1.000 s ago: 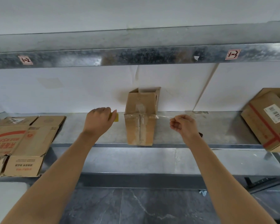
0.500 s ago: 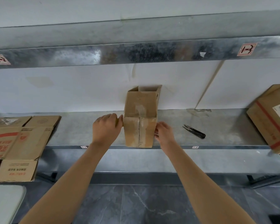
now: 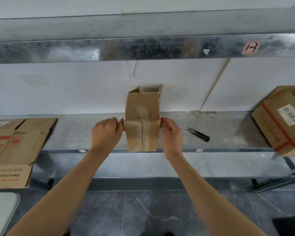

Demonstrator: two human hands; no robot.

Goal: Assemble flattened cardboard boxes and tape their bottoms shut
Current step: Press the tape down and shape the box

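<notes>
A small brown cardboard box (image 3: 142,108) lies on its side on the metal shelf (image 3: 228,132), its closed bottom flaps facing me and its open end towards the wall. Clear tape crosses the bottom near its upper edge. My left hand (image 3: 106,132) is curled against the box's left edge and grips a yellowish tape roll that is almost wholly hidden. At the upper right edge of the bottom, the fingers and thumb of my right hand (image 3: 171,133) pinch the box.
Black snips (image 3: 198,134) lie on the shelf right of the box. Flattened printed boxes (image 3: 15,147) overhang the shelf at the left. A larger taped box (image 3: 279,120) leans at the far right. An upper shelf beam (image 3: 143,48) runs overhead.
My right hand, which held a strand of tape stretched out to the right, came in to the box's right edge. My left hand moved up against the left edge. The snips came into view.
</notes>
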